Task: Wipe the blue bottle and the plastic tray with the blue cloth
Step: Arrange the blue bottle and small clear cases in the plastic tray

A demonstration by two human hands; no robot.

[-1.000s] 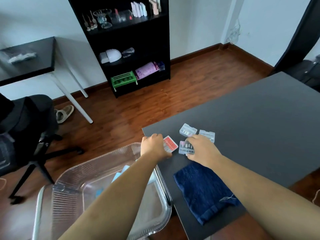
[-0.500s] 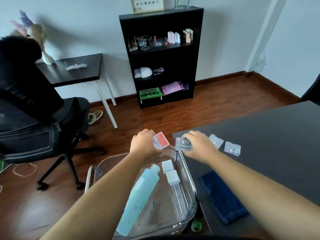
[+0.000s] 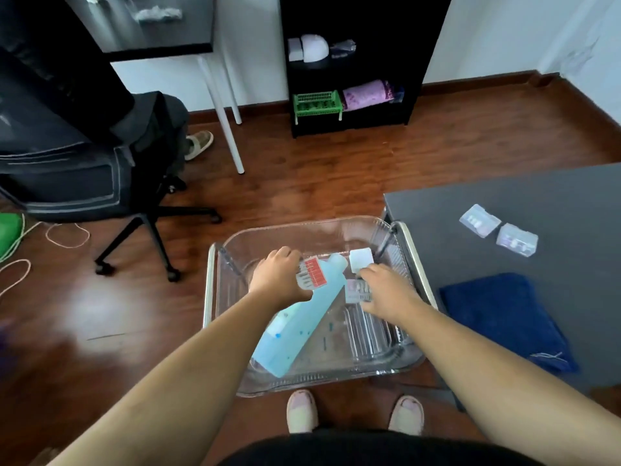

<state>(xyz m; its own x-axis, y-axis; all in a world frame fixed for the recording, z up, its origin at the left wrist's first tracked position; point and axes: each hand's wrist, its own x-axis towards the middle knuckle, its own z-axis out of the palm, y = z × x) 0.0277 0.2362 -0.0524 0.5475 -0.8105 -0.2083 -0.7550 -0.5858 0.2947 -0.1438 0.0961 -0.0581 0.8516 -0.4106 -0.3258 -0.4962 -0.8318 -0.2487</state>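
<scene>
A clear plastic tray [image 3: 232, 331] sits on a metal frame just left of the dark table. Inside it a light blue bottle [image 3: 302, 327] lies on its side, beside a small white box [image 3: 361, 260]. My left hand [image 3: 279, 277] is over the tray, shut on a small clear case with a red label [image 3: 312, 274]. My right hand [image 3: 386, 290] is also inside the tray, shut on a small clear case of small parts [image 3: 358, 291]. The dark blue cloth [image 3: 504, 317] lies flat on the table near its left edge, right of the tray.
Two more small clear cases [image 3: 479, 220] [image 3: 517, 239] lie on the dark table [image 3: 554, 196]. A black office chair [image 3: 84, 156] stands on the wooden floor at left. A black shelf [image 3: 349, 62] is against the far wall. My feet [image 3: 302, 412] are below the tray.
Both hands have carried their small cases from the table's left end over and down into the tray. The view has tilted down, so the tray and bottle are now central.
</scene>
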